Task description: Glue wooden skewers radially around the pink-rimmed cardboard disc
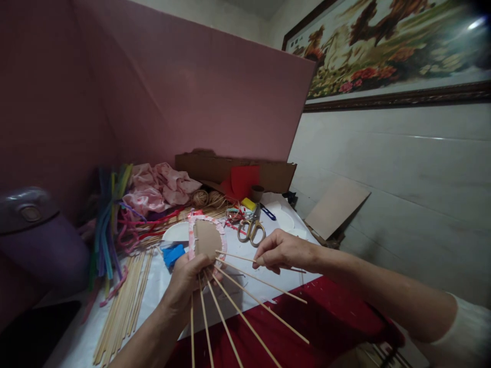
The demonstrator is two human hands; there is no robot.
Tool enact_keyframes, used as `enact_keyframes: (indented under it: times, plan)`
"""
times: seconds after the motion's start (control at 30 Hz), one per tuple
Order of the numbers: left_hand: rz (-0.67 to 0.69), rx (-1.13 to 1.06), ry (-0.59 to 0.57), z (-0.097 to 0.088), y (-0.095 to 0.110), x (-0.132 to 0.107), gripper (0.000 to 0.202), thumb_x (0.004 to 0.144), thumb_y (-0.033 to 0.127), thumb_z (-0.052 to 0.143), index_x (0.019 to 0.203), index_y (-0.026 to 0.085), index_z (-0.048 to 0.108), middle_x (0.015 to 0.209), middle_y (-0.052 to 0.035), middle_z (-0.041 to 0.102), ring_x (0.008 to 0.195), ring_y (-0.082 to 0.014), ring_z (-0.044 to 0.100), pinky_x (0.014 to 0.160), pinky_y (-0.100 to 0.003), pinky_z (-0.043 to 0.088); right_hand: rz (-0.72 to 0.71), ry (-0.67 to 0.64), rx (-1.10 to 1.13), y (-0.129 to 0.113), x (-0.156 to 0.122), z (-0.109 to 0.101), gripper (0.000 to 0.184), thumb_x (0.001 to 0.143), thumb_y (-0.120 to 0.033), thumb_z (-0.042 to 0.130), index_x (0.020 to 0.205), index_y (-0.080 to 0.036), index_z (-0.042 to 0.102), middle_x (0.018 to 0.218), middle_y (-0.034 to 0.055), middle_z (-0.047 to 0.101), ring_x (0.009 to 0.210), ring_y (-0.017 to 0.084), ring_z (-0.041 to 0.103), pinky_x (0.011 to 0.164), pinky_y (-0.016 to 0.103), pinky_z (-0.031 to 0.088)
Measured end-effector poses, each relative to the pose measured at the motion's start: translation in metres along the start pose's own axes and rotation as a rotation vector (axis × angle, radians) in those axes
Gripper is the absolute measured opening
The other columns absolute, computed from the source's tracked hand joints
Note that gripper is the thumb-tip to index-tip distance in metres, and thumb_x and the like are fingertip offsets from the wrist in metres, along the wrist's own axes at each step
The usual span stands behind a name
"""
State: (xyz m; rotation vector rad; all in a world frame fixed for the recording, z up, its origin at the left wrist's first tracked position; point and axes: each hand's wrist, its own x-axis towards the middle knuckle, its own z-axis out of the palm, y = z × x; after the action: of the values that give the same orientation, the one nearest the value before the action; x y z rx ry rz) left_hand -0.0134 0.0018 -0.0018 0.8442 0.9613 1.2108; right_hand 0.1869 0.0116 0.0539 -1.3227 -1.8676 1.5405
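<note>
My left hand [188,280] grips the lower edge of a round brown cardboard disc [207,237] with a pink-and-white rim. Several thin wooden sticks [245,301] fan out from under the disc toward me. My right hand [282,250] pinches the topmost stick [236,257] a short way out from the disc's edge, fingers closed on it.
A bundle of loose wooden sticks [125,304] lies on the white table at left beside coloured pipe cleaners [107,225]. Gold-handled scissors [251,229], pink cloth [159,189], twine balls [207,198], a cardboard box [238,171] and a blue object [173,254] sit behind. Red cloth [307,317] covers the near edge.
</note>
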Motion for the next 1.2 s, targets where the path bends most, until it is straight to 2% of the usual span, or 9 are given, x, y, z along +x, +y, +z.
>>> enact_keyframes:
  times: [0.2, 0.4, 0.6, 0.73, 0.9, 1.2]
  plan:
    - [-0.041, 0.016, 0.072, 0.0, 0.0026, 0.0001, 0.008, 0.06, 0.016, 0.055, 0.068, 0.012, 0.056, 0.052, 0.0009, 0.058, 0.042, -0.0089, 0.053, 0.042, -0.018, 0.042, -0.042, -0.013, 0.002, -0.0013, -0.0008, -0.0032, 0.013, 0.061, -0.017, 0.062, 0.069, -0.008, 0.066, 0.038, -0.0041, 0.047, 0.034, 0.003, 0.037, 0.032, 0.015, 0.02]
    - [-0.071, 0.033, 0.131, 0.0019, 0.0057, -0.0002, 0.008, 0.058, 0.013, 0.055, 0.065, 0.011, 0.055, 0.049, -0.0021, 0.059, 0.041, -0.0115, 0.054, 0.041, -0.02, 0.045, -0.102, -0.041, 0.032, 0.0011, 0.0001, -0.0057, 0.013, 0.061, -0.014, 0.061, 0.072, -0.007, 0.066, 0.04, -0.0044, 0.048, 0.037, 0.003, 0.04, 0.035, 0.015, 0.024]
    - [-0.106, -0.002, 0.195, 0.0061, 0.0092, -0.0029, 0.012, 0.057, 0.01, 0.056, 0.069, 0.011, 0.056, 0.051, -0.0011, 0.06, 0.042, -0.0111, 0.055, 0.043, -0.021, 0.048, -0.081, -0.034, 0.056, -0.0012, -0.0001, -0.0054, 0.012, 0.061, -0.012, 0.061, 0.071, -0.007, 0.065, 0.039, -0.0048, 0.049, 0.036, 0.003, 0.04, 0.036, 0.016, 0.025]
    - [-0.103, -0.007, 0.204, 0.0075, 0.0095, -0.0028, 0.011, 0.059, 0.009, 0.054, 0.07, 0.011, 0.056, 0.056, -0.0031, 0.062, 0.045, -0.0118, 0.057, 0.044, -0.021, 0.049, -0.072, -0.028, 0.051, -0.0036, -0.0011, -0.0047, 0.012, 0.061, -0.011, 0.061, 0.071, -0.007, 0.066, 0.038, -0.0052, 0.048, 0.035, 0.002, 0.039, 0.036, 0.016, 0.025]
    - [-0.092, 0.027, 0.241, 0.0083, 0.0093, -0.0012, 0.008, 0.062, 0.007, 0.05, 0.067, 0.009, 0.056, 0.053, -0.0044, 0.062, 0.041, -0.0113, 0.056, 0.04, -0.02, 0.047, -0.074, -0.028, 0.057, -0.0031, -0.0009, -0.0049, 0.011, 0.061, -0.01, 0.061, 0.07, -0.006, 0.065, 0.037, -0.0054, 0.048, 0.034, 0.002, 0.038, 0.035, 0.016, 0.025]
    - [-0.111, 0.02, 0.215, 0.003, 0.0072, 0.0007, 0.011, 0.06, 0.009, 0.054, 0.07, 0.01, 0.056, 0.053, -0.0029, 0.061, 0.045, -0.012, 0.057, 0.044, -0.022, 0.049, -0.093, -0.043, 0.069, -0.001, 0.0002, -0.0059, 0.011, 0.061, -0.011, 0.06, 0.07, -0.006, 0.065, 0.039, -0.0046, 0.049, 0.037, 0.003, 0.041, 0.036, 0.016, 0.026]
